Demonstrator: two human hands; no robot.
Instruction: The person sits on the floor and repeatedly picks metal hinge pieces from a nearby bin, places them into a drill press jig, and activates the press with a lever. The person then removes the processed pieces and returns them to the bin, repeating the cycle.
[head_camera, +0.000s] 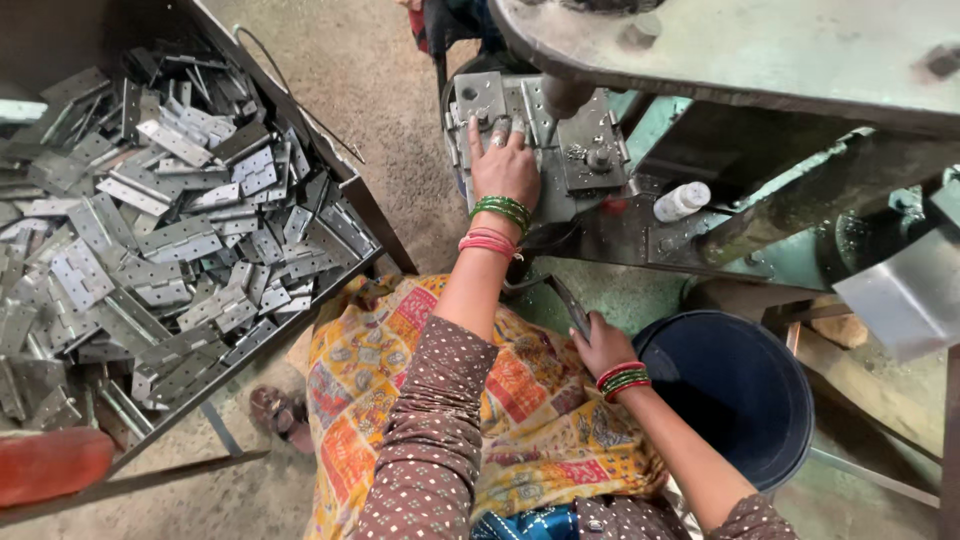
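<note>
My left hand lies flat on a grey metal hinge plate on the bed of a press machine, its fingertips close to the die area. Green and pink bangles ring that wrist. My right hand is closed around a thin dark metal lever that sticks up beside my lap. It wears red and green bangles too. A patterned orange cloth covers my knees.
A big dark tray on the left is heaped with several grey hinges. A dark blue bucket stands at the right of my lap. A small white bottle lies on the machine frame. A sandalled foot rests on the dusty floor.
</note>
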